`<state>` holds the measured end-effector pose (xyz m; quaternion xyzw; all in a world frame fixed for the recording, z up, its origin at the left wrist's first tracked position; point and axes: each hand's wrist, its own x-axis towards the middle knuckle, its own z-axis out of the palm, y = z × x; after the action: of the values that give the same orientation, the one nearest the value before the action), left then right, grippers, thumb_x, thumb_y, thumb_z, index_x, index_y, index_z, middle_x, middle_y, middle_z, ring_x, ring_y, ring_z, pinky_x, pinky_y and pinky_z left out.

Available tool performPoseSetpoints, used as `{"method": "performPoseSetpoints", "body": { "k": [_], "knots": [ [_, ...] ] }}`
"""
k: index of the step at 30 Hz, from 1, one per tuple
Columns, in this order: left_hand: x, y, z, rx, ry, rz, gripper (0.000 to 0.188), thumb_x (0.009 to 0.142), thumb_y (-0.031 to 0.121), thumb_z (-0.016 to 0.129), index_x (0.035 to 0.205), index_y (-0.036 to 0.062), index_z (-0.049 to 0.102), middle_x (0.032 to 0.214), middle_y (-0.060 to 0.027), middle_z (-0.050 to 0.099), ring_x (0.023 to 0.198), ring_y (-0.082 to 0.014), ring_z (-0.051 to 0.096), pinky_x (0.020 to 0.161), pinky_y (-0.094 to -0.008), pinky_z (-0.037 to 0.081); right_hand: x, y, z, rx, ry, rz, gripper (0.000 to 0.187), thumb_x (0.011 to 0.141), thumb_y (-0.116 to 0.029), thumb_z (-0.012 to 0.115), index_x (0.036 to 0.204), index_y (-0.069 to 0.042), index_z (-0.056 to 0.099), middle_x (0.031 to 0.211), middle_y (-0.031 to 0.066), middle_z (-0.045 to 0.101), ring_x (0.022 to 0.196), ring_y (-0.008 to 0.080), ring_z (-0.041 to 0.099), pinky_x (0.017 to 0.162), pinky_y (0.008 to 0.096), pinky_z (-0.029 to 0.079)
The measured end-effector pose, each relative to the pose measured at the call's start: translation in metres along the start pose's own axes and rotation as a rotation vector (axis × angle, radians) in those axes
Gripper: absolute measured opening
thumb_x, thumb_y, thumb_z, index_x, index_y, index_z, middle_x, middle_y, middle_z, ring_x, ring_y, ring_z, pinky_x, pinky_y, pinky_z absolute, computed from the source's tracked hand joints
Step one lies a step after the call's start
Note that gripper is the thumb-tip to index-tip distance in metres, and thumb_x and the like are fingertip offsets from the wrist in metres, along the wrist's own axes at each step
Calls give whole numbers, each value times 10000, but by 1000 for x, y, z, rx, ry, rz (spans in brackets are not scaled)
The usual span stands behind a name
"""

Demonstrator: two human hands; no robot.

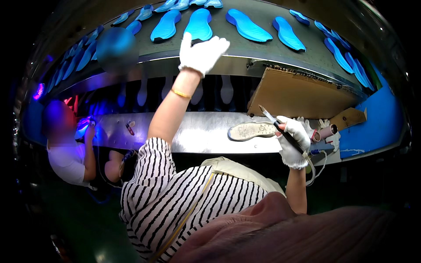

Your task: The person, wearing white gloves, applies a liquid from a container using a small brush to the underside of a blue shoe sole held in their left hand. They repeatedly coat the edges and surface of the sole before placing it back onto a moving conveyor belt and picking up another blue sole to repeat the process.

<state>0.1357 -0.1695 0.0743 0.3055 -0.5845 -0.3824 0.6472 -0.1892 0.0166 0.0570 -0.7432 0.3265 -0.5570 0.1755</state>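
Note:
My left hand (pixel 202 56), in a white glove, reaches out over the near edge of a dark conveyor belt (pixel 221 46). Its thumb overlaps the lower end of a bright blue shoe sole (pixel 198 24), and the fingers stretch to the right; whether it touches the sole I cannot tell. Gloved too, my right hand (pixel 294 142) is closed around a slim black-handled brush (pixel 289 136). The brown tip of the brush points up and left. Just left of that hand, a pale speckled sole (pixel 251 131) with a blue rim lies on the metal bench (pixel 197 131).
More blue soles (pixel 248 27) lie along the belt. A cardboard sheet (pixel 291 94) leans behind the bench's right part. Near my right hand are a brownish roll (pixel 328 132) and pale tubing (pixel 316 173). A small red tool (pixel 130 128) lies left; a co-worker (pixel 68 160) sits beyond.

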Motion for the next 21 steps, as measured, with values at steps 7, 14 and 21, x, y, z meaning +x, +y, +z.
{"method": "performPoseSetpoints", "body": {
  "k": [7, 14, 21],
  "knots": [
    [1, 39, -32, 640, 128, 419, 371, 869, 181, 630, 1207, 37, 574, 1120, -133, 630, 1024, -304, 598, 919, -375, 477, -25, 35, -9, 25, 122, 174, 226, 729, 95, 696, 901, -30, 619, 995, 120, 636, 947, 210, 612, 844, 299, 483],
    [14, 46, -147, 1601, 255, -61, 259, 775, 277, 688, 994, 139, 708, 1035, -128, 646, 967, -292, 615, 899, -406, 469, -24, 48, 20, 69, -27, 226, 193, 738, 51, 699, 903, -17, 627, 912, 91, 638, 855, 187, 616, 784, 305, 487],
    [-37, 99, -89, 419, 352, 383, 277, 781, 155, 784, 989, 37, 644, 954, -43, 652, 897, -124, 600, 819, -268, 475, -33, 72, 13, 293, -114, 369, 162, 823, 24, 662, 971, -7, 606, 997, 85, 639, 849, 137, 610, 803, 281, 491]
  ]
}}
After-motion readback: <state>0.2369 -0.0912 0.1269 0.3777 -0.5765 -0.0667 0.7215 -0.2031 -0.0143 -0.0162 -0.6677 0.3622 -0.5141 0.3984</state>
